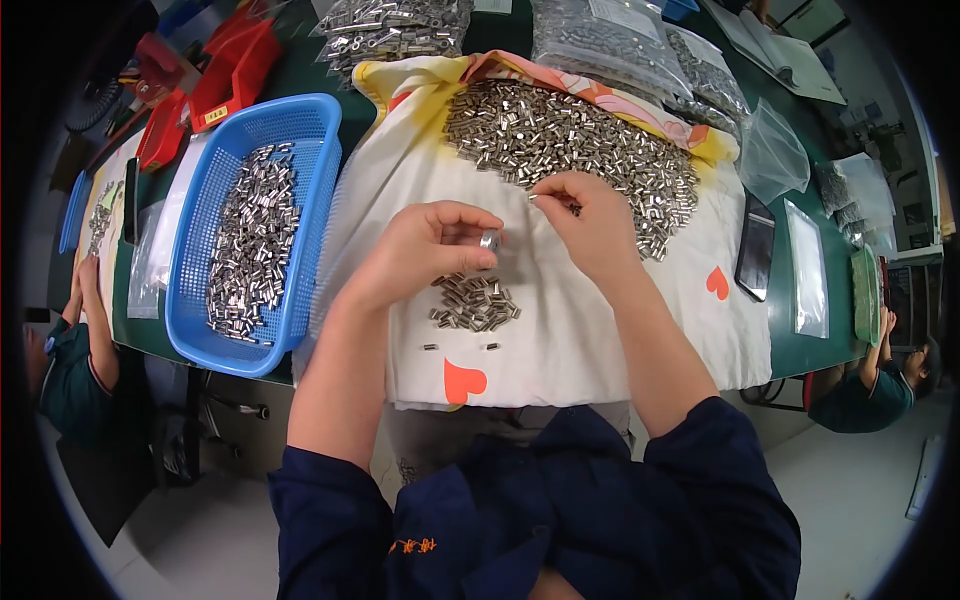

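My left hand (425, 250) is closed, with a small round silver metal piece (490, 241) between thumb and fingers. To its right, my right hand (596, 225) pinches a tiny metal cylinder (534, 196) at the fingertips. Some small dark bits show under its curled fingers, too small to name. Just beyond both hands spreads a large heap of short metal cylinders (600, 145) on a white patterned cloth (570, 345). Below my left hand lies a smaller pile of the same cylinders (474, 303). Two single cylinders (492, 347) sit apart, nearer to me.
A blue perforated basket (322, 150) holding many cylinders stands at left, near red bins (235, 75). Bags of metal parts (600, 45) line the back. A phone (755, 248) and a clear plastic bag (806, 270) lie right. One person (85, 350) works at each side.
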`<state>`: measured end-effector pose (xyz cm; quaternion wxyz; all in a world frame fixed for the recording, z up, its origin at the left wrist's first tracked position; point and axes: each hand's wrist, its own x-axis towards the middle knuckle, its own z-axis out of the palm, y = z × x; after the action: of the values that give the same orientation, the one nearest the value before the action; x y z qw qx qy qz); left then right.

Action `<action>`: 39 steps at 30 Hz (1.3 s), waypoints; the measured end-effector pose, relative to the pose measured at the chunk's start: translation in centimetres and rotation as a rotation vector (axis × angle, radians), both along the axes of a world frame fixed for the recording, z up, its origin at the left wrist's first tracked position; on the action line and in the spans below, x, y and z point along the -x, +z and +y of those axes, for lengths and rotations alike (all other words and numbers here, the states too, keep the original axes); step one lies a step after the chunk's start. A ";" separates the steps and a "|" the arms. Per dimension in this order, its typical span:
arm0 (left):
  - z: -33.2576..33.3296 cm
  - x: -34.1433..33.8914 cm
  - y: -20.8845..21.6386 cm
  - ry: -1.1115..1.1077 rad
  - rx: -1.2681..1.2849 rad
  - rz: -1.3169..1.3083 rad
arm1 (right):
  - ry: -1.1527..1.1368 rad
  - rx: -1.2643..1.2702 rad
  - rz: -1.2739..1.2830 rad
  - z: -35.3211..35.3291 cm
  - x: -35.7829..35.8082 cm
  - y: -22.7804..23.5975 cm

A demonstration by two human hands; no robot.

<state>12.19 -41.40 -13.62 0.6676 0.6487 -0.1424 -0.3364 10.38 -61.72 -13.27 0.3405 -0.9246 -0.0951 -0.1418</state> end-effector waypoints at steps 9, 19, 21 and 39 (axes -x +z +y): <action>0.0 -0.3 -0.7 0.121 0.165 -0.016 | 0.187 -0.449 0.252 2.0 1.6 0.7; -0.2 -0.2 -0.8 0.149 0.082 -0.038 | 0.231 -0.179 -0.035 2.1 1.8 0.3; -0.2 -0.2 -0.5 0.132 0.075 -0.050 | 0.219 -0.195 0.054 1.8 1.7 0.6; -0.2 0.3 -0.1 -0.100 -0.057 -0.133 | -0.015 0.369 -0.044 0.8 -0.1 -2.1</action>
<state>11.90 -41.62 -13.76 0.6202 0.6806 -0.2090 -0.3293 10.52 -60.94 -15.34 0.1620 -0.9687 -0.1198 -0.1448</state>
